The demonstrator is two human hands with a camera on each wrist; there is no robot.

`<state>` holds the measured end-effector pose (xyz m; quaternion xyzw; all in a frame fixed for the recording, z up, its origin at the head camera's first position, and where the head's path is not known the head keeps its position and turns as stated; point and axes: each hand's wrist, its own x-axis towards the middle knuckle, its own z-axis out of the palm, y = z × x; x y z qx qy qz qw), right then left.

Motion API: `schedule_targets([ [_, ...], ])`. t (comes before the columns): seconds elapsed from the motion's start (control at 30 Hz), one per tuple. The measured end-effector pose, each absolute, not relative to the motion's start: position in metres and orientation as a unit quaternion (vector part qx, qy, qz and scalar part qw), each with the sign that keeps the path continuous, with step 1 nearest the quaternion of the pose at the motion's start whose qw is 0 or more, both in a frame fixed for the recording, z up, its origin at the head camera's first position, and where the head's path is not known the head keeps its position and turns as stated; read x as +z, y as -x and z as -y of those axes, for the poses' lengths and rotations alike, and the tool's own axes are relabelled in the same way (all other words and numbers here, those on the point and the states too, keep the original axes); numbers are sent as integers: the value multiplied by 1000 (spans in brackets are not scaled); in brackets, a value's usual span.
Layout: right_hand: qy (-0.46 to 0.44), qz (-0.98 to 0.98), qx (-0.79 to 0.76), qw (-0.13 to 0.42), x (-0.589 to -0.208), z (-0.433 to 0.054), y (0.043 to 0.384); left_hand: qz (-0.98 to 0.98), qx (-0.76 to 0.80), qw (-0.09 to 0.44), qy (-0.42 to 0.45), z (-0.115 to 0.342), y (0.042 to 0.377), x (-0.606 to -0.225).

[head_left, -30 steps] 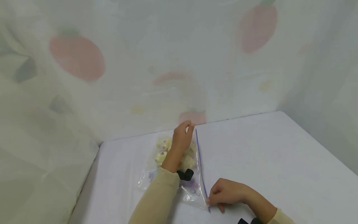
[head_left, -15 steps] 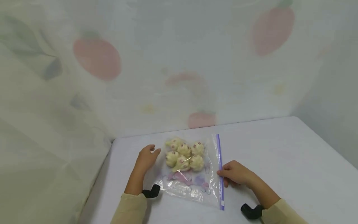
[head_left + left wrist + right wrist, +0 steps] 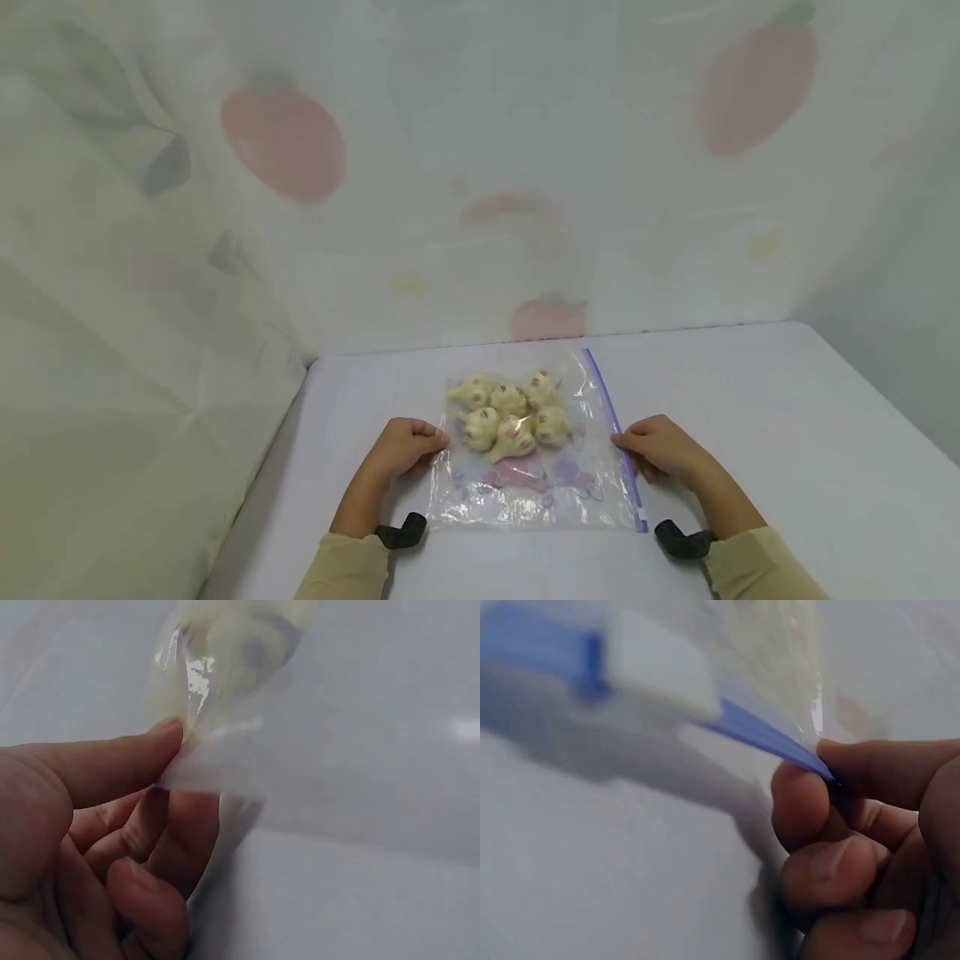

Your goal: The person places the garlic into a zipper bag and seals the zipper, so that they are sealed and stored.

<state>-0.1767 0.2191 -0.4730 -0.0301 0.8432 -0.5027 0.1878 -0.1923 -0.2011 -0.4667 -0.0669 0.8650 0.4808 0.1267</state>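
A clear zip bag [image 3: 487, 504] with pink and purple print lies at the middle of the table, its purple zip strip [image 3: 611, 408] along the right side. Several pale garlic bulbs [image 3: 514, 437] with purplish marks are inside. My left hand [image 3: 402, 446] pinches the bag's left edge between thumb and fingers; the left wrist view shows the film [image 3: 199, 761] creased there. On the opposite side my right hand [image 3: 663, 446] pinches the zip strip. In the right wrist view a white slider [image 3: 660, 664] sits on the strip, apart from the fingers.
A white table [image 3: 750, 417] stretches around the bag. Behind it hangs a pale curtain [image 3: 420, 167] with faded fruit prints, and another sheet [image 3: 135, 333] closes off the left side. Dark wrist mounts [image 3: 405, 532] sit by both sleeves.
My left hand has come back from the bag's far top right, across the bulbs, to its left edge and now pinches it. The right hand has slid up the zip strip. The bag has turned slightly.
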Motion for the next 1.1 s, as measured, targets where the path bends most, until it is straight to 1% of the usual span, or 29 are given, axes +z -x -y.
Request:
schedule_targets([
  [0.17, 53, -832, -510, 211, -474, -232, 180, -855, 497, 140, 57, 196, 192, -474],
  [0.37, 53, -833, -508, 211, -477, -240, 179, -843, 513, 158, 21, 192, 197, -484],
  [0.63, 47, -838, -498, 216, -478, -242, 181, -846, 505, 172, -5, 194, 195, -481],
  [0.83, 66, -829, -508, 222, -476, -246, 181, -849, 497, 182, -16, 196, 193, -478],
  [1.1, 76, -814, -520, 246, -473, -254, 177, -844, 504, 182, -16, 191, 194, -478],
])
